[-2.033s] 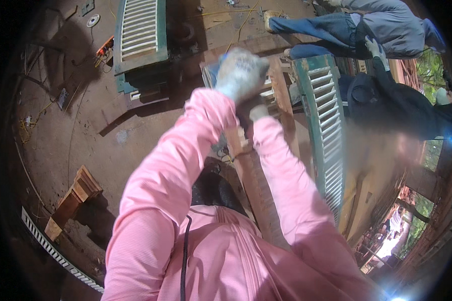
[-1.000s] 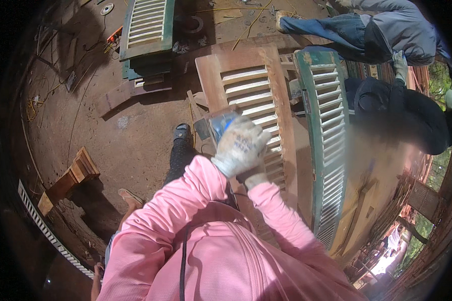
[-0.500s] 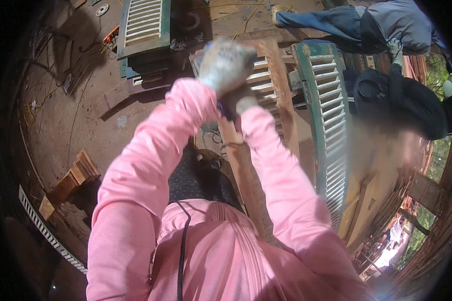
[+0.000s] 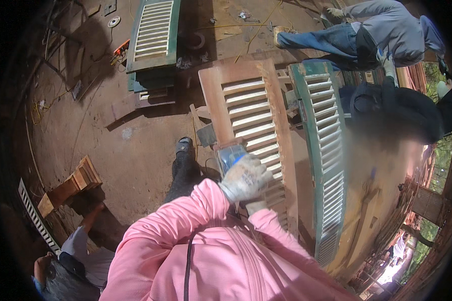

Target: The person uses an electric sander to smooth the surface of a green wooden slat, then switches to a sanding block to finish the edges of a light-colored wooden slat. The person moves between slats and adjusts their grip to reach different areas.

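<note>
A louvred wooden shutter with bare brown wood lies in front of me. On its left stile rests a blue and grey power sander. My left hand, in a pale work glove, is closed over the top of the sander. Closer to my body, my gloved right hand is closed at the rear of the tool. My left hand and wrist cover most of its fingers. A green-framed louvred shutter lies just to the right.
Another louvred shutter sits on a stack at the far left. Two people, one in a grey top and one in dark clothes, are on the right. Another person is at lower left, near some wood pieces.
Both hands and the sander have moved toward me along the shutter, uncovering its far end. A person has come into view at the lower left.
</note>
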Demonstrator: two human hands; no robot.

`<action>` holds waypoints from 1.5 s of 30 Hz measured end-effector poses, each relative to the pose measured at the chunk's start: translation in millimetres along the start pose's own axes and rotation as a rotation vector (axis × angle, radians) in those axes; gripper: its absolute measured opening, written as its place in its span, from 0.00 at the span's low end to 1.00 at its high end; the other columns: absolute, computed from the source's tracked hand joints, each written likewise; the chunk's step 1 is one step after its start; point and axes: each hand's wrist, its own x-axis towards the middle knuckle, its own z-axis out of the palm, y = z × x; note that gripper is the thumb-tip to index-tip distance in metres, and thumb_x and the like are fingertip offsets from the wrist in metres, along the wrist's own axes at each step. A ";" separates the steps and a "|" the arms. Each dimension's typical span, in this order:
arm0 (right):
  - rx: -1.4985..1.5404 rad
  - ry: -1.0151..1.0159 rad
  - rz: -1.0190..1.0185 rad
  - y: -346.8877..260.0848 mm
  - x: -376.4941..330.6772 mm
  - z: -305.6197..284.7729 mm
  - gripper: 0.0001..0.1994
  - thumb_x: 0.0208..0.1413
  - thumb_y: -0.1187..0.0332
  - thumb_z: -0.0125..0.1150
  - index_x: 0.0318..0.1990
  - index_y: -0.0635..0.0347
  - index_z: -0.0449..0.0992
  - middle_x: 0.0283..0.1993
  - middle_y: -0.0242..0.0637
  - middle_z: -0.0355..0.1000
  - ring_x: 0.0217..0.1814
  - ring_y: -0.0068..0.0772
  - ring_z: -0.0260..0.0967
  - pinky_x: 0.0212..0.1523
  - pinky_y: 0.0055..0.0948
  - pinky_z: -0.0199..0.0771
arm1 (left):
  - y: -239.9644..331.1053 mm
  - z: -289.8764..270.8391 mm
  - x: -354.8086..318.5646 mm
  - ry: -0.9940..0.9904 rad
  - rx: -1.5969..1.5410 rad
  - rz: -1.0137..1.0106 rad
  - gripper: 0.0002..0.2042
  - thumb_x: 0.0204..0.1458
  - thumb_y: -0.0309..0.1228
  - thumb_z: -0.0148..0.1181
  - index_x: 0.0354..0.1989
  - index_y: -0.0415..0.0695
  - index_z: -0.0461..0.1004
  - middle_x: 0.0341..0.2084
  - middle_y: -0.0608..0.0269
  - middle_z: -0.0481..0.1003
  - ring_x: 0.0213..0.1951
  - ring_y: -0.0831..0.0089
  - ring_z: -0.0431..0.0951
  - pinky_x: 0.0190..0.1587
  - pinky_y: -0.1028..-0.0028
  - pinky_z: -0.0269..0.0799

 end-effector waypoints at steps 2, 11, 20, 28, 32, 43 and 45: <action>0.018 -0.021 0.032 -11.1 49.1 -11.3 0.23 0.58 0.56 0.65 0.59 0.56 0.75 0.53 0.46 0.80 0.51 0.40 0.79 0.54 0.40 0.78 | -31.7 -23.3 21.5 0.079 -0.031 0.033 0.13 0.38 0.36 0.69 0.31 0.48 0.75 0.25 0.62 0.76 0.34 0.58 0.80 0.43 0.58 0.75; -0.027 -0.194 0.169 -81.7 279.0 -101.9 0.23 0.56 0.54 0.65 0.57 0.53 0.78 0.56 0.44 0.79 0.57 0.41 0.78 0.59 0.42 0.77 | -166.6 -115.3 123.6 -0.057 0.265 -0.283 0.10 0.49 0.41 0.65 0.34 0.50 0.82 0.29 0.56 0.82 0.39 0.55 0.83 0.51 0.57 0.74; -0.636 -0.042 -0.405 -56.0 282.2 -83.5 0.35 0.46 0.52 0.73 0.64 0.47 0.74 0.65 0.40 0.74 0.66 0.44 0.72 0.66 0.40 0.72 | -157.3 -92.4 118.0 0.049 0.360 -0.240 0.07 0.49 0.37 0.64 0.33 0.51 0.82 0.30 0.54 0.82 0.38 0.54 0.82 0.48 0.56 0.76; -0.124 0.036 -0.123 19.5 -26.0 -3.3 0.34 0.47 0.53 0.73 0.64 0.48 0.73 0.64 0.43 0.75 0.63 0.43 0.73 0.65 0.40 0.73 | 42.0 25.8 -20.2 -0.030 -0.084 0.019 0.14 0.45 0.41 0.66 0.36 0.48 0.74 0.29 0.61 0.75 0.39 0.59 0.79 0.53 0.58 0.72; -0.066 0.073 -0.082 17.7 -26.1 -2.5 0.34 0.48 0.54 0.72 0.64 0.49 0.72 0.63 0.44 0.75 0.62 0.43 0.74 0.64 0.40 0.73 | 24.9 16.3 -16.9 -0.004 -0.048 0.000 0.14 0.44 0.41 0.68 0.34 0.48 0.74 0.30 0.61 0.76 0.39 0.60 0.79 0.53 0.58 0.73; -0.012 -0.113 0.202 -79.3 258.9 -101.3 0.34 0.49 0.55 0.72 0.65 0.51 0.71 0.61 0.48 0.76 0.59 0.42 0.77 0.63 0.39 0.75 | -155.0 -108.4 111.2 -0.036 0.192 -0.240 0.09 0.49 0.39 0.65 0.34 0.50 0.80 0.29 0.57 0.81 0.38 0.55 0.82 0.47 0.56 0.75; -0.109 -0.210 0.187 -104.3 314.0 -128.6 0.34 0.50 0.56 0.72 0.65 0.51 0.71 0.60 0.48 0.76 0.58 0.41 0.77 0.63 0.39 0.75 | -185.1 -127.7 127.8 0.074 0.312 -0.283 0.10 0.51 0.39 0.65 0.39 0.51 0.82 0.36 0.58 0.84 0.45 0.54 0.82 0.50 0.56 0.76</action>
